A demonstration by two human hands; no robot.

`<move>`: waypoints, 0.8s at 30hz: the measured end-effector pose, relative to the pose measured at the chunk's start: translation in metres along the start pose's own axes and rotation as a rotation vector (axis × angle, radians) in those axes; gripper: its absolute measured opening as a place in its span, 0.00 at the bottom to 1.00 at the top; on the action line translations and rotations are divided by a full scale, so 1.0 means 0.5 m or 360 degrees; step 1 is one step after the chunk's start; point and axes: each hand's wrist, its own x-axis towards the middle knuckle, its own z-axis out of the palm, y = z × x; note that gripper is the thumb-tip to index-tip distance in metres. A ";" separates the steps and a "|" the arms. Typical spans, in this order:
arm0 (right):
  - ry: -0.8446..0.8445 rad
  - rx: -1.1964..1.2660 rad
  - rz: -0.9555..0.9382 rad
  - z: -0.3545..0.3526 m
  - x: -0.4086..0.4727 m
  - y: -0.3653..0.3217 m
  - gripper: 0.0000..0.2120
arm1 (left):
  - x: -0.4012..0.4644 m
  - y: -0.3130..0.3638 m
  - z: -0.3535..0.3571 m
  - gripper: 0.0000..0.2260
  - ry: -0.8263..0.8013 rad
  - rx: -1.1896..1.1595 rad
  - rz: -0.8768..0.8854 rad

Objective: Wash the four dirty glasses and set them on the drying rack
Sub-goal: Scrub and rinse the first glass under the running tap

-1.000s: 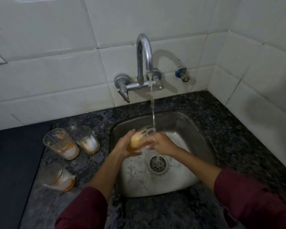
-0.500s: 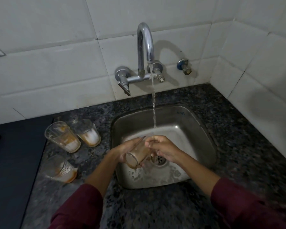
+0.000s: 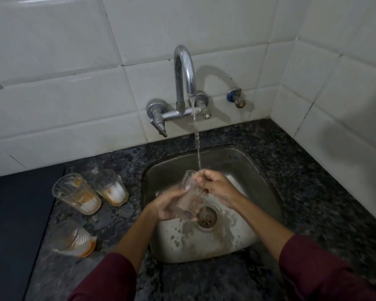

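One glass (image 3: 188, 197) of four is under wash; none is finished, as far as this view shows.

Head view:
- Glass in hand is held tilted over the sink (image 3: 267, 192), above the drain (image 3: 206, 216), mouth up toward the stream from the tap (image 3: 183, 68). It looks nearly clear now, though dim light makes residue hard to rule out.
- Left hand (image 3: 169, 205), grip wrapped round the lower body of the glass, carrying it.
- Right hand (image 3: 215, 187), grip pinching the rim, fingers curled over the edge, thumb seemingly at the lip. Water runs onto the knuckles and rim.
- Three dirty glasses wait on the counter (image 3: 313, 192) left of the sink. Two stand upright near the back-left edge of the sink: left one (image 3: 76, 194) with orange smears and a pale layer at the bottom, right one (image 3: 111, 187) just beside it, similar residue. The third (image 3: 73, 238) sits nearer the front edge, well left of the sink, orange at its base; its lean is hard to read.
- No drying rack in view; where it stands cannot be told.

Judgement: early stage. First glass is mid-rinse; remaining are its racking, then wash and racking of the other three.
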 end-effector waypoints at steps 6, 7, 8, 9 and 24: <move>0.0121 -0.0511 -0.0223 -0.015 0.022 -0.042 0.15 | 0.029 0.025 0.038 0.30 0.0427 0.0466 0.0433; 0.0177 -0.0628 -0.0237 -0.013 0.025 -0.046 0.14 | 0.036 0.024 0.041 0.32 0.0554 0.0637 0.0499; 0.0245 -0.0754 -0.0234 -0.009 0.030 -0.046 0.13 | 0.043 0.020 0.043 0.32 0.0695 0.0853 0.0555; 0.0316 -0.0868 -0.0228 -0.003 0.033 -0.048 0.12 | 0.046 0.016 0.052 0.31 0.0847 0.1065 0.0599; 0.0193 -0.0652 -0.0387 -0.022 0.022 -0.065 0.14 | 0.037 -0.003 0.052 0.27 0.0382 0.0321 0.0625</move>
